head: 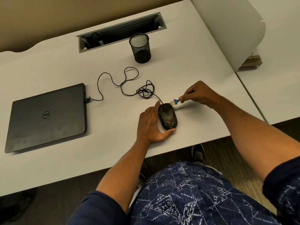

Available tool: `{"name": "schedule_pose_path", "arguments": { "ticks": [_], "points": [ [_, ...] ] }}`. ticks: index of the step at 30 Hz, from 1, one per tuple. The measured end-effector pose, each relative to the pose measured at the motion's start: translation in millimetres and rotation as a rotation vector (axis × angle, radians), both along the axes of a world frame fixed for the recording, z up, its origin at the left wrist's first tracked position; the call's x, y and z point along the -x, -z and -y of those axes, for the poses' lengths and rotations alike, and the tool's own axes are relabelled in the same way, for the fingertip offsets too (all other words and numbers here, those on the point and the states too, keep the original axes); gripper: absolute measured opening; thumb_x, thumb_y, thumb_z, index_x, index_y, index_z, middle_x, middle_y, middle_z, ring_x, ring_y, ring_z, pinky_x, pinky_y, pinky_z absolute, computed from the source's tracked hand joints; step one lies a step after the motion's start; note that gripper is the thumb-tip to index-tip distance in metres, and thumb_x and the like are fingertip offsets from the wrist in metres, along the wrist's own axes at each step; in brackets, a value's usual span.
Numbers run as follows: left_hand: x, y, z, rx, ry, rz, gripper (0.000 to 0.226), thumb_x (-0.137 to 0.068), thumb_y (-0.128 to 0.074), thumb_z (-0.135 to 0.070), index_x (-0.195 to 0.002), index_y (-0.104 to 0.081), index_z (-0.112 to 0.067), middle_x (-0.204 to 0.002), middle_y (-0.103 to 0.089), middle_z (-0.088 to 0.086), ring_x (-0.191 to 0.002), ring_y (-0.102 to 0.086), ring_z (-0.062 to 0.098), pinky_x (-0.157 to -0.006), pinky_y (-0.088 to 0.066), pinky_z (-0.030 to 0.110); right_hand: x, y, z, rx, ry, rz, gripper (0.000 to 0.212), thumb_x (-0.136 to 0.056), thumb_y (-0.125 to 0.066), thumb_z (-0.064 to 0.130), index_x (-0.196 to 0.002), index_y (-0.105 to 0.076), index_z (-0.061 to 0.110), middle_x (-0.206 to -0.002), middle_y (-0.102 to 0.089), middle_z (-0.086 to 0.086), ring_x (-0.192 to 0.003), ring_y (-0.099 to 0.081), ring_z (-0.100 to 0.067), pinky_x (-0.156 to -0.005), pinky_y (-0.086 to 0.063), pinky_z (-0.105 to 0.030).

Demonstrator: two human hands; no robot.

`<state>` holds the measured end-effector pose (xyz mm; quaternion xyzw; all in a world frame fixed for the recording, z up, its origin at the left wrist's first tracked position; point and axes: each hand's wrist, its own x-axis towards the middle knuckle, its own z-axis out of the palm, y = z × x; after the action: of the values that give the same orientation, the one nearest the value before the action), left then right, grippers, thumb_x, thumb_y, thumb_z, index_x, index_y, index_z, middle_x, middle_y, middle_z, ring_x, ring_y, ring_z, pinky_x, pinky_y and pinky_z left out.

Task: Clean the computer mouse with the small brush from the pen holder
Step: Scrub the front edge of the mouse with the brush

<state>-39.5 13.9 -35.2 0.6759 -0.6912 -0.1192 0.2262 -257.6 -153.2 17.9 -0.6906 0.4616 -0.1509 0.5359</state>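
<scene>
A black computer mouse (168, 117) with an orange pattern lies on the white desk (113, 143) near its front edge. My left hand (150, 125) cups its left side and rear, thumb under the back end, holding it in place. My right hand (197, 94) pinches a small blue brush (174, 101) by the handle; the pale bristles touch the mouse's front right corner. The black mesh pen holder (140, 47) stands upright farther back and looks empty.
The mouse cable (123, 85) loops across the desk to a closed black laptop (47, 117) at the left. A cable slot (121, 31) opens in the desk behind the holder. A white partition (230, 30) stands at the right. The desk edge runs just below my left hand.
</scene>
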Motion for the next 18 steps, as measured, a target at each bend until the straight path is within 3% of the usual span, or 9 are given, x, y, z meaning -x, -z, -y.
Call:
{"name": "schedule_pose_path", "arguments": {
  "ticks": [2,5,7,10,16,18],
  "points": [
    [-0.1,0.2,0.3,0.002,0.002,0.003,0.124,-0.069,-0.059,-0.091,-0.161,-0.026,-0.014,-0.142,-0.055,-0.001,-0.125,-0.052,0.017,-0.104,-0.038,0.031,-3.5,-0.2,-2.5,-0.046,-0.045,0.040,0.012,-0.078,-0.085,0.028,-0.076,-0.085,0.016,-0.058,-0.071,0.005,-0.052,-0.049,-0.001,-0.054,-0.036,-0.012],
    [0.1,0.2,0.3,0.005,-0.003,0.002,0.124,-0.068,-0.061,-0.090,-0.160,-0.027,-0.014,-0.141,-0.055,0.000,-0.124,-0.052,0.018,-0.103,-0.038,0.031,-6.4,2.0,-7.4,-0.081,-0.113,-0.008,0.013,-0.077,-0.086,0.029,-0.076,-0.085,0.017,-0.059,-0.069,-0.006,-0.053,-0.042,-0.003,-0.051,-0.033,-0.013],
    [0.1,0.0,0.2,0.008,-0.006,0.002,0.124,-0.068,-0.061,-0.090,-0.160,-0.027,-0.014,-0.139,-0.055,0.000,-0.123,-0.052,0.017,-0.103,-0.038,0.031,-2.6,2.9,-4.1,-0.066,-0.100,-0.074,0.009,-0.077,-0.086,0.025,-0.073,-0.084,0.017,-0.065,-0.072,-0.009,-0.058,-0.052,-0.006,-0.059,-0.037,-0.019],
    [-0.2,0.0,-0.2,0.017,-0.012,0.002,0.124,-0.067,-0.062,-0.090,-0.159,-0.030,-0.014,-0.138,-0.056,-0.001,-0.122,-0.053,0.018,-0.103,-0.040,0.032,6.5,1.3,2.1,-0.044,-0.070,-0.137,0.009,-0.078,-0.084,0.014,-0.069,-0.083,0.016,-0.071,-0.078,0.005,-0.068,-0.069,0.001,-0.070,-0.044,-0.024],
    [-0.3,1.5,0.0,0.015,-0.014,-0.005,0.123,-0.067,-0.064,-0.088,-0.160,-0.029,-0.015,-0.139,-0.055,-0.001,-0.123,-0.052,0.018,-0.103,-0.038,0.032,-2.8,2.8,-9.5,-0.068,-0.066,0.021,0.011,-0.079,-0.085,0.025,-0.076,-0.084,0.015,-0.057,-0.068,0.001,-0.048,-0.043,-0.003,-0.049,-0.030,-0.010],
    [-0.8,2.2,-0.3,0.012,-0.013,-0.008,0.123,-0.068,-0.063,-0.089,-0.160,-0.029,-0.015,-0.140,-0.055,-0.001,-0.124,-0.052,0.017,-0.104,-0.037,0.030,-5.8,3.6,-12.7,-0.067,-0.098,-0.004,0.012,-0.079,-0.086,0.026,-0.076,-0.084,0.015,-0.056,-0.068,0.004,-0.049,-0.047,-0.001,-0.050,-0.032,-0.009]
  ]
}}
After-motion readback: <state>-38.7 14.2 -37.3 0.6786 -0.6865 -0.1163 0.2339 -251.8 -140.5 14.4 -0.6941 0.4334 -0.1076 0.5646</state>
